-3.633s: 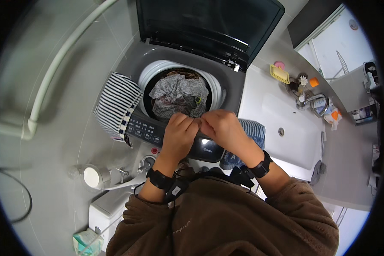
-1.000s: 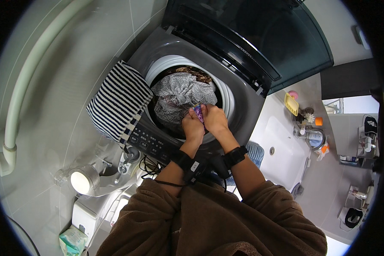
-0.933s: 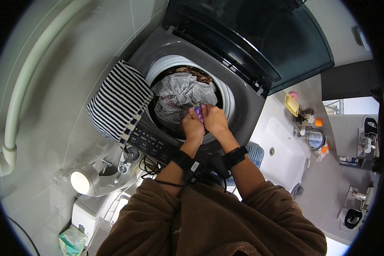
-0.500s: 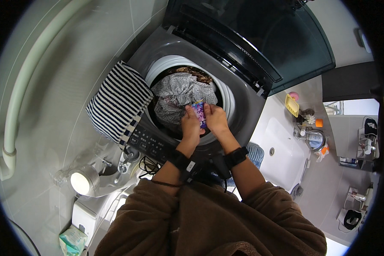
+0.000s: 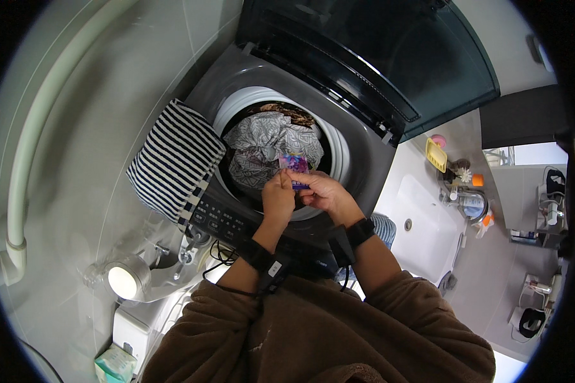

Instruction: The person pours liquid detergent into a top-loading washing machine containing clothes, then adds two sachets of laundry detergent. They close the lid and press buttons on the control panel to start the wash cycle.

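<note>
Pinching a small purple and blue packet (image 5: 293, 170) between the fingertips of both hands, the person holds it right above the open drum of a top-loading washing machine (image 5: 364, 159). The left hand (image 5: 278, 199) grips the packet's lower left edge and the right hand (image 5: 317, 191) closes on its right side, fingers narrow and tight on the wrapper, so both hands are holding the same thing. Under the packet lies a crumpled grey and white cloth (image 5: 262, 143), with a darker patterned piece at the back of the drum. By the look of the grip, the step in hand is tearing or peeling the packet open over the laundry; that calls for a firm pinch on each side and a pull apart, keeping it over the drum so nothing falls outside. A black and white striped cloth (image 5: 172, 159) drapes over the machine's left corner, beside the button panel (image 5: 220, 220). The dark lid (image 5: 377, 57) stands raised behind. To the right is a white sink (image 5: 421, 223) with small bottles and a yellow dish near the tap.
</note>
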`<action>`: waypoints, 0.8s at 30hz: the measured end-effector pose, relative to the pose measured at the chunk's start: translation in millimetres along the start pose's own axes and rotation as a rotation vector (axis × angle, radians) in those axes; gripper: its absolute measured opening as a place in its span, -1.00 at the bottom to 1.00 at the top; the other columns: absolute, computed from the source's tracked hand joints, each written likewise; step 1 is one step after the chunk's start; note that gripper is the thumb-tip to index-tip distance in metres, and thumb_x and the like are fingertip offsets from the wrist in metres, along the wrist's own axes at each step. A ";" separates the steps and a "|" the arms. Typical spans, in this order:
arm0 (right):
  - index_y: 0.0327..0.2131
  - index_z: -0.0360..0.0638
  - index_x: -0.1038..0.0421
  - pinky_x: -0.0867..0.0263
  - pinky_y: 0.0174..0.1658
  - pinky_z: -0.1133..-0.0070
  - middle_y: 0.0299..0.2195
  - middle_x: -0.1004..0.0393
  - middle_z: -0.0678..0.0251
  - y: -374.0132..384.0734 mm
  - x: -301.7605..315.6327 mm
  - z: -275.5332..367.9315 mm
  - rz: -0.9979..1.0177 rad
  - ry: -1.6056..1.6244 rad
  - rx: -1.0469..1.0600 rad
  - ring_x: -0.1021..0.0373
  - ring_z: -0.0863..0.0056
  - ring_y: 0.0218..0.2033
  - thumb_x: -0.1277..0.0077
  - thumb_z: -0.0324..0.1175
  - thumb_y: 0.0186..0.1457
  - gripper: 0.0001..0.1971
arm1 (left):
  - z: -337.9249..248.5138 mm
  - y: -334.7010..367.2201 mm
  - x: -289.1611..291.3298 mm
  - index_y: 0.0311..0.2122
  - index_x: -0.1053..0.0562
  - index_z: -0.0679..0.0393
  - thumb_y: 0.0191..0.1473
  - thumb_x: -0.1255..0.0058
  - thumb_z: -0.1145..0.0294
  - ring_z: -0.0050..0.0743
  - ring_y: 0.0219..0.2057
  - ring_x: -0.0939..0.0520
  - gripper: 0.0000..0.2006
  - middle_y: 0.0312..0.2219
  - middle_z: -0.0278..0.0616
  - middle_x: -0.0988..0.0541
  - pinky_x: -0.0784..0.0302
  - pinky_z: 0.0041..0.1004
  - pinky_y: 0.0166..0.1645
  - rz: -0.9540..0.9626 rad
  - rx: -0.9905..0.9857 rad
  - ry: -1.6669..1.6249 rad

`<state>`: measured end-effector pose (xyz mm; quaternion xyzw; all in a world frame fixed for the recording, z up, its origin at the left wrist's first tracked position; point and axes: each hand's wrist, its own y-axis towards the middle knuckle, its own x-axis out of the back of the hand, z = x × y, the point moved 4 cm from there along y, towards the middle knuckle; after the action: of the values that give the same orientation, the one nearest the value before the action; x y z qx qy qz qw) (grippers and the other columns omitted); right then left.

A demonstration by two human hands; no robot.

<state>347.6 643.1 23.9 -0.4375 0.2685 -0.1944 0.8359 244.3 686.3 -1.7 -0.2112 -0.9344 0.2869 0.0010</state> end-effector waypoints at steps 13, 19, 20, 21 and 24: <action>-0.33 -0.22 -0.46 -0.24 -0.60 0.64 -0.47 -0.49 0.36 22.2 18.0 -5.7 -0.240 0.001 0.080 -0.37 0.60 -0.58 -0.23 -0.29 -0.03 -0.75 | 10.8 3.6 2.9 -0.52 -0.38 0.25 0.23 0.23 0.21 -0.60 -0.78 -0.28 -0.63 -0.75 -0.35 -0.31 -0.22 -0.53 -0.71 0.068 -0.143 0.129; -0.30 -0.36 -0.46 -0.35 -0.50 0.48 -0.43 -0.52 0.25 22.2 16.0 0.0 -0.270 0.110 0.136 -0.42 0.47 -0.54 -0.20 -0.32 -0.01 -0.71 | -6.1 -13.2 2.3 -0.58 -0.40 0.31 0.22 0.21 0.22 -0.57 -0.76 -0.33 -0.58 -0.78 -0.29 -0.34 -0.24 -0.45 -0.67 0.064 0.016 -0.006; -0.29 -0.38 -0.45 -0.37 -0.47 0.46 -0.42 -0.52 0.23 21.3 15.3 1.5 -0.269 0.126 0.144 -0.44 0.46 -0.53 -0.20 -0.33 0.00 -0.71 | -8.7 -15.3 1.6 -0.59 -0.39 0.30 0.22 0.19 0.19 -0.59 -0.76 -0.33 -0.57 -0.78 -0.32 -0.33 -0.23 -0.49 -0.68 0.060 0.041 -0.067; -0.28 -0.41 -0.45 -0.39 -0.45 0.44 -0.41 -0.52 0.21 20.2 14.6 2.4 -0.271 0.141 0.158 -0.45 0.44 -0.52 -0.19 -0.34 0.00 -0.70 | -10.7 -17.4 1.3 -0.60 -0.39 0.28 0.22 0.18 0.16 -0.62 -0.76 -0.32 -0.56 -0.78 -0.35 -0.32 -0.21 -0.52 -0.69 0.049 0.065 -0.132; -0.32 -0.27 -0.44 -0.40 -0.48 0.50 -0.45 -0.51 0.29 18.1 10.9 3.9 -0.231 0.201 0.192 -0.43 0.49 -0.53 -0.16 -0.24 0.04 -0.73 | -14.2 -22.0 -1.2 -0.60 -0.32 0.18 0.21 0.15 0.07 -0.66 -0.78 -0.24 -0.56 -0.77 -0.40 -0.29 -0.13 -0.55 -0.70 0.063 0.132 -0.405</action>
<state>360.2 649.2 7.6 -0.3622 0.2788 -0.3563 0.8149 238.5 677.0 22.1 -0.1778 -0.8876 0.3839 -0.1821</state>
